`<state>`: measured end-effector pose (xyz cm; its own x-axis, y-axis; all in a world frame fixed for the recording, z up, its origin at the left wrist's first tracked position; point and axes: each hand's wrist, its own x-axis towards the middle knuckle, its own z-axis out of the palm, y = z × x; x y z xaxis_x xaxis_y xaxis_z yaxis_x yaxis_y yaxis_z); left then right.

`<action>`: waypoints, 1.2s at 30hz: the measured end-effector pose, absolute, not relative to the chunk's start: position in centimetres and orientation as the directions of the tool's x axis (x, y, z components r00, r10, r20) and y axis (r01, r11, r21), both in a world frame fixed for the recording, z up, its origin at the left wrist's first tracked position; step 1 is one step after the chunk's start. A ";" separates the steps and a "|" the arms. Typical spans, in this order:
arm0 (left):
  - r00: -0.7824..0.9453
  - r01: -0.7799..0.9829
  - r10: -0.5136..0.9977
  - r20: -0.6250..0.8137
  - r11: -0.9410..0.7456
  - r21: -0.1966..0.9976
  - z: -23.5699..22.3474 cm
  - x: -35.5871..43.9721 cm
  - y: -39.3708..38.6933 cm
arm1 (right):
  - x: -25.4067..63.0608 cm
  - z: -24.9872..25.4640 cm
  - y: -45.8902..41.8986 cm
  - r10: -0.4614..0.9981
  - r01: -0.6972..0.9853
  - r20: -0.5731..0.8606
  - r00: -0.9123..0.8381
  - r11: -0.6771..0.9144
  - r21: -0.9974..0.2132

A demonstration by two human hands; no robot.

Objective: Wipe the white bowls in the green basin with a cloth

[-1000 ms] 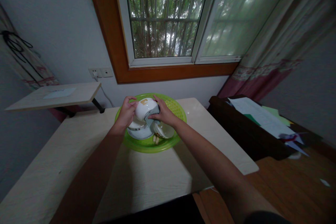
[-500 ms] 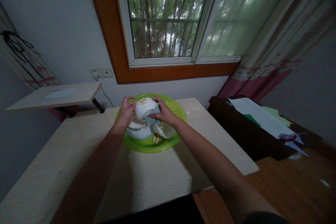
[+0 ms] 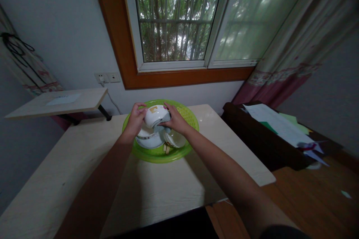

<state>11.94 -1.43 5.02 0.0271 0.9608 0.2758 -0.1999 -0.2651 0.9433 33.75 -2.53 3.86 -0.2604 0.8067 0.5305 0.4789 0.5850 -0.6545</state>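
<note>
Between my two hands a white bowl [image 3: 156, 115] with a yellow and pink pattern is held tilted above a round green basket [image 3: 159, 159]. My left hand [image 3: 136, 119] grips its left edge, thumb against the outside. A grey-blue cloth [image 3: 165, 124] is bunched in my right hand [image 3: 176, 118] and pressed on the bowl's right side and underside. Below, in the basket, lie a larger white bowl [image 3: 150, 142] at the left and another white bowl [image 3: 178, 140] tipped on its side at the right. Pale wooden ends [image 3: 166, 149], perhaps chopsticks, stick out beside it.
The basket stands on a light wooden table [image 3: 168, 183] below a window [image 3: 179, 22]. A small raised shelf [image 3: 61, 101] is at the left, near a wall socket [image 3: 107, 78]. Papers [image 3: 283, 125] lie on a dark piece of furniture [image 3: 249, 134] at the right.
The bowl has turned a little in my hands, so more of its patterned outside shows. The cloth's visible part has shrunk and shifted under the bowl. The basket has not moved.
</note>
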 end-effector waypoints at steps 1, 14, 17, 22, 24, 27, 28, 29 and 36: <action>0.020 -0.185 0.958 0.286 -0.278 0.943 4.9 11.9 -1.4 | 33.8 3.9 -2.6 0.803 0.484 0.536 -0.259 0.588 -0.648; 0.065 0.023 0.897 0.437 -0.439 0.898 5.4 12.5 -2.1 | 33.9 4.2 -2.4 0.790 0.515 0.599 -0.132 0.571 -0.639; 0.120 0.039 0.896 0.426 -0.434 0.900 5.0 12.6 -2.0 | 34.0 3.9 -2.0 0.798 0.513 0.594 -0.103 0.554 -0.655; 0.101 0.118 0.896 0.433 -0.443 0.889 3.9 12.7 -1.2 | 34.1 3.4 -1.6 0.804 0.487 0.587 -0.093 0.551 -0.678; 0.072 0.152 0.890 0.450 -0.456 0.877 3.7 12.7 -1.0 | 34.1 3.4 -1.7 0.808 0.479 0.580 -0.098 0.550 -0.685; 0.058 0.250 0.862 0.503 -0.501 0.829 3.7 12.7 -1.0 | 34.0 3.6 -1.9 0.806 0.466 0.579 -0.122 0.561 -0.684; 0.065 0.281 0.853 0.518 -0.514 0.811 3.8 12.8 -1.0 | 34.0 3.7 -2.0 0.803 0.462 0.582 -0.129 0.568 -0.681; 0.069 0.303 0.846 0.529 -0.523 0.797 3.8 12.8 -1.1 | 33.9 3.8 -2.1 0.800 0.458 0.585 -0.133 0.573 -0.680; -0.010 0.295 0.876 0.483 -0.459 0.838 4.3 13.0 -1.6 | 34.0 4.3 -2.1 0.797 0.381 0.593 -0.111 0.585 -0.716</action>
